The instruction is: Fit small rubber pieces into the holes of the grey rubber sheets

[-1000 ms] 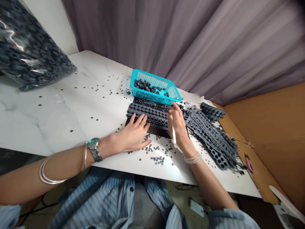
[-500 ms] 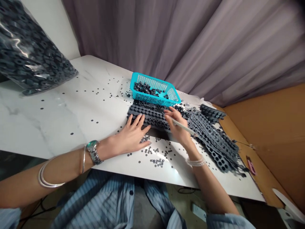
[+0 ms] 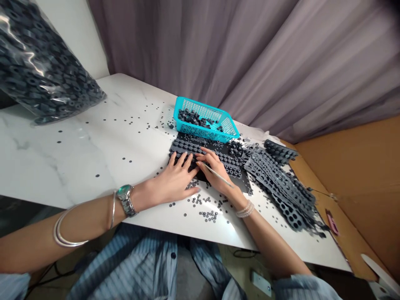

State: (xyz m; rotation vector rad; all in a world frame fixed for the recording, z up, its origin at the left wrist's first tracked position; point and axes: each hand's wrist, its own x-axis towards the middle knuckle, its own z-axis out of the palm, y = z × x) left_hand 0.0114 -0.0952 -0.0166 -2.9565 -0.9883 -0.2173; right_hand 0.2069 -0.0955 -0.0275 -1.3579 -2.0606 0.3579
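A dark grey rubber sheet with rows of round, holed parts (image 3: 229, 160) lies on a black mat (image 3: 245, 183). My left hand (image 3: 173, 179) rests spread over the sheet's left end, fingertips pressing on it. In my right hand (image 3: 215, 171) is a thin, pale, pen-like stick (image 3: 218, 175), gripped between thumb and fingers. The stick's tip is down by the sheet, close to my left fingers, and I cannot make out its end. Small dark discs (image 3: 208, 216) are scattered on the table in front of the mat.
Behind the sheet stands a turquoise basket (image 3: 208, 134) partly filled with dark rubber pieces. Punched-out sheets (image 3: 281, 191) are heaped at the right, near a pink-handled cutter (image 3: 331, 221). A big clear bag of dark parts (image 3: 53, 75) is at the left.
My right hand has moved left along the sheet with the stick, up beside my left fingers, uncovering the sheet's right part. My left hand stays on the sheet.
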